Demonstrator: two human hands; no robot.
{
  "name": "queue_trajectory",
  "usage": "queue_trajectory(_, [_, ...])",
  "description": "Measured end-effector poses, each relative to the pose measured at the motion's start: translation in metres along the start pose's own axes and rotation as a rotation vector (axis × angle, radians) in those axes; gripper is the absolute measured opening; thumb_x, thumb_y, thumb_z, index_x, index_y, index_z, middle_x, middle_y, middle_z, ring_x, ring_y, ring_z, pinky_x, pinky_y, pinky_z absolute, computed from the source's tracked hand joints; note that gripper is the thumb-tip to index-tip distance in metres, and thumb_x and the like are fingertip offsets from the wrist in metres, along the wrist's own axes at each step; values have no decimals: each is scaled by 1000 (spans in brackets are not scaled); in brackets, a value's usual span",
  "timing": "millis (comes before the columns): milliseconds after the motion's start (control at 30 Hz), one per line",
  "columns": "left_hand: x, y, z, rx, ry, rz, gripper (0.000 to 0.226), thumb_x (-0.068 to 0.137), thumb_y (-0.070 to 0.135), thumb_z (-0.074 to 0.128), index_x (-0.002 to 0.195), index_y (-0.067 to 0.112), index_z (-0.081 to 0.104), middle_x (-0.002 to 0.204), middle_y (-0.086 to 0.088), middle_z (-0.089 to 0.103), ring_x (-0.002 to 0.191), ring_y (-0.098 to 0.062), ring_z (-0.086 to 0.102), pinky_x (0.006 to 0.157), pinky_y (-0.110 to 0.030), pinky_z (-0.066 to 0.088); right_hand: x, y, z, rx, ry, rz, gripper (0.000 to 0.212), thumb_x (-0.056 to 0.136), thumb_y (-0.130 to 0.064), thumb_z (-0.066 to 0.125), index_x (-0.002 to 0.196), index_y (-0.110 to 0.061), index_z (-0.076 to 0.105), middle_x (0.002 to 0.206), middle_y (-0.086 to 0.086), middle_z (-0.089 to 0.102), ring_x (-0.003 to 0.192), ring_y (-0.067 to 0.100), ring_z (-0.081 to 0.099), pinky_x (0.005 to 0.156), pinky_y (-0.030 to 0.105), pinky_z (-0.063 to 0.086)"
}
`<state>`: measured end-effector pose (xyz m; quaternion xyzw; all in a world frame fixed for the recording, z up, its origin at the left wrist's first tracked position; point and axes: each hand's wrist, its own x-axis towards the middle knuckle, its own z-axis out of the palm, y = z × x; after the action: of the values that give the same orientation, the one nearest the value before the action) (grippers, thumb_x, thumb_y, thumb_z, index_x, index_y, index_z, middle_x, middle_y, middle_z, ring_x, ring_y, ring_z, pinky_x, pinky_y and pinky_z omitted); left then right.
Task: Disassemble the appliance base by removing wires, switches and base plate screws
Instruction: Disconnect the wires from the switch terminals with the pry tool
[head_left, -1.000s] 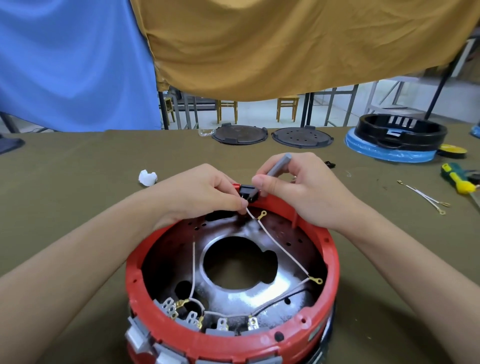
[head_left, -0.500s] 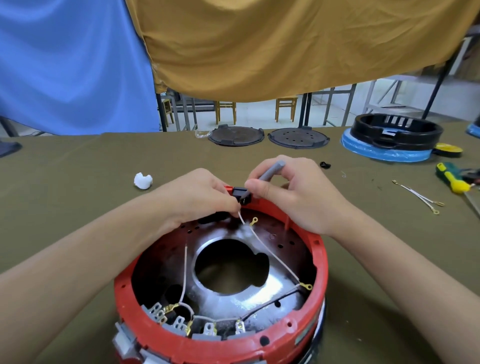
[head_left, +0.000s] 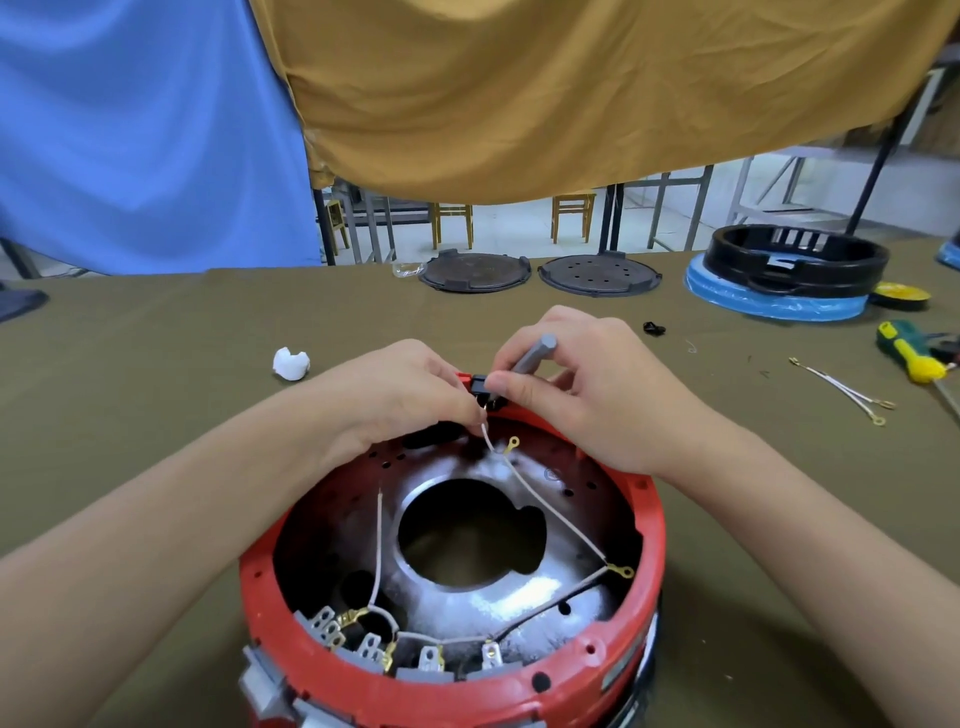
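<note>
Red appliance base (head_left: 655, 525) sits on the table (head_left: 156, 374), open side up. Left hand (head_left: 402, 392) pinches the black switch (head_left: 480, 387) at the far rim, white wire (head_left: 545, 506) trailing inside. Right hand (head_left: 582, 389) grip closed round a grey tool (head_left: 532, 356), tip at the switch.

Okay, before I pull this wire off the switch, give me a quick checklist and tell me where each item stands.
1. Left hand pinches the white wire at the switch: ok.
2. Right hand holds the grey tool against the black switch: ok.
3. Tool tip seated on the terminal: cannot tell, fingers hide it.
4. Red base resting on the table: ok.
5. Wire's far ring terminal free of its screw: cannot tell.
</note>
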<state>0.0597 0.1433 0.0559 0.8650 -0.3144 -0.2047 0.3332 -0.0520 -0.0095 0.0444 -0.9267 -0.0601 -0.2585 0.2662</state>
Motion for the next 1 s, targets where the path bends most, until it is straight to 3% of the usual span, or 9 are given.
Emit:
queue_trajectory(233, [-2, 1, 1, 4, 4, -18, 46, 52, 41, 72, 84, 9, 75, 124, -17, 64, 105, -34, 64, 105, -51, 43, 4, -3, 1, -118, -74, -23, 11, 93, -34, 67, 93, -27, 75, 85, 1, 65, 91, 6, 55, 80, 42, 50])
queue_trajectory(300, [-1, 2, 1, 4, 3, -22, 46, 50, 39, 72, 84, 7, 75, 124, -17, 64, 101, -33, 65, 101, -49, 46, 4, -1, 2, -46, -31, 15, 9, 92, -34, 69, 90, -28, 76, 86, -1, 64, 84, 8, 59, 77, 40, 51])
queue_trajectory(367, [-1, 2, 1, -8, 3, -27, 43, 51, 35, 73, 83, 6, 75, 122, -18, 65, 90, -28, 64, 95, -50, 49, 4, 2, 2, 84, 23, 56, 9, 91, -29, 71, 85, -24, 78, 81, -7, 67, 76, 7, 62, 70, 28, 48])
queue_trajectory(433, [1, 1, 1, -1, 9, -34, 39, 55, 33, 75, 82, 5, 75, 122, -16, 66, 97, -34, 66, 96, -48, 50, 4, 5, 2, 162, 34, 83, 11, 91, -24, 71, 83, -20, 78, 76, -7, 71, 74, 8, 65, 67, 24, 47])
queue_trajectory(533, [2, -1, 0, -5, 7, -34, 41, 56, 34, 76, 84, 4, 74, 124, -17, 64, 93, -30, 63, 89, -39, 48, 7, 10, 2, 319, 31, 159, 11, 91, -17, 71, 84, -10, 76, 73, 4, 73, 73, 11, 69, 75, 22, 52])
queue_trajectory(633, [2, 0, 1, 13, 9, -57, 48, 51, 40, 72, 85, 7, 76, 126, -13, 64, 104, -26, 63, 100, -39, 45, 7, 14, 2, 452, 20, 217, 14, 92, -13, 70, 88, 0, 74, 74, 15, 72, 69, 11, 65, 75, 19, 51])
queue_trajectory(767, [2, 1, 1, 23, 24, -59, 48, 49, 41, 70, 84, 9, 76, 127, -13, 63, 116, -30, 59, 104, -43, 43, 5, 13, 5, 340, 18, 182, 14, 93, -22, 70, 84, -12, 74, 73, 2, 73, 76, 13, 68, 82, 30, 52])
queue_trajectory(867, [1, -1, 0, 19, 27, -44, 44, 51, 42, 72, 82, 11, 78, 126, -16, 64, 117, -32, 59, 99, -42, 45, 2, 13, 5, 290, 52, 120, 13, 93, -24, 69, 84, -17, 74, 73, -5, 72, 77, 11, 68, 74, 29, 50])
queue_trajectory(1000, [1, -3, -1, 3, 3, -33, 26, 65, 35, 80, 77, 12, 78, 119, -15, 67, 113, -32, 61, 104, -45, 44, 1, 13, 5, 207, 66, 67, 13, 93, -26, 69, 84, -19, 75, 75, -12, 69, 79, 11, 66, 71, 30, 50])
